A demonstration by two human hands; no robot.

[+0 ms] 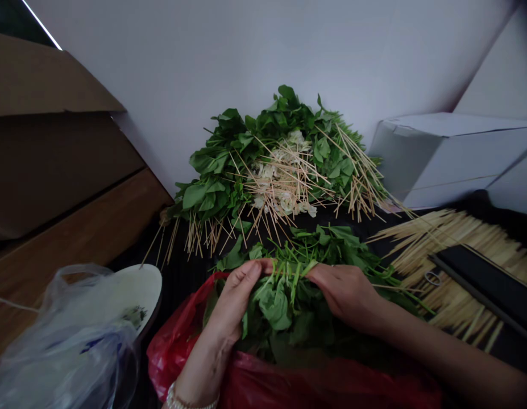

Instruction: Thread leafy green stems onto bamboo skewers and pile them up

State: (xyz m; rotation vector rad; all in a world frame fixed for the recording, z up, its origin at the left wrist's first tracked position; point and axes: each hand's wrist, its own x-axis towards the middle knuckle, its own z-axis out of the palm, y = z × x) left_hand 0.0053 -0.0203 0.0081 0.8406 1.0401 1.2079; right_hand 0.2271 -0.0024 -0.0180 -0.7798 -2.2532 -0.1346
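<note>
My left hand and my right hand are both closed, pinching at either side of a small bunch of leafy greens. A thin wooden skewer seems to run crosswise through the green stems between them; my fingers cover part of it. Leaves hang down from the stems. Below my hands lies a red plastic bag with more loose greens. Just beyond them, further stems and leaves spread over the dark cloth.
A heap of skewered greens and pale skewered vegetables leans by the white wall. Bare skewers lie right, under a dark phone-like slab. At left are a white bowl, clear plastic bag and cardboard box. White box stands back right.
</note>
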